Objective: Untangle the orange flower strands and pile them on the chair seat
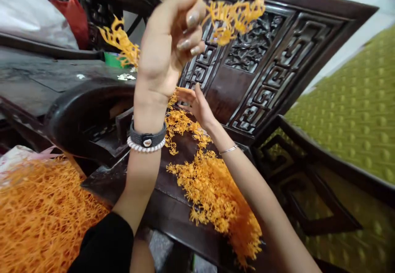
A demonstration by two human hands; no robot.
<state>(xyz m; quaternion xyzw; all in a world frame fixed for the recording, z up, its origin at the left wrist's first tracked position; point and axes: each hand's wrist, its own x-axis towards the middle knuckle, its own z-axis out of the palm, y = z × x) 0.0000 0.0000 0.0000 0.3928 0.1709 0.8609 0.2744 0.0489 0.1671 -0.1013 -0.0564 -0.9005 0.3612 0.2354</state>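
1. Dark carved chair back (262, 59) fills the background; a loose orange heap (40, 215) lies far left.
2. Your left hand (166, 46) is raised, its fingers (193, 17) pinched shut on an orange sprig (234, 17).
3. Your right hand (197, 102), fingers spread and holding nothing, is at the upper edge of the sprig pile (212, 190) on the seat (173, 207).

Glossy carved dark wood chair (265, 59); plastic orange sprigs (212, 190).

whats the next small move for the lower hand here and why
Probably close the right hand on a piece of the orange pile. Its fingers are spread open at the pile's far end, while the left hand already pinches the raised sprig up high.
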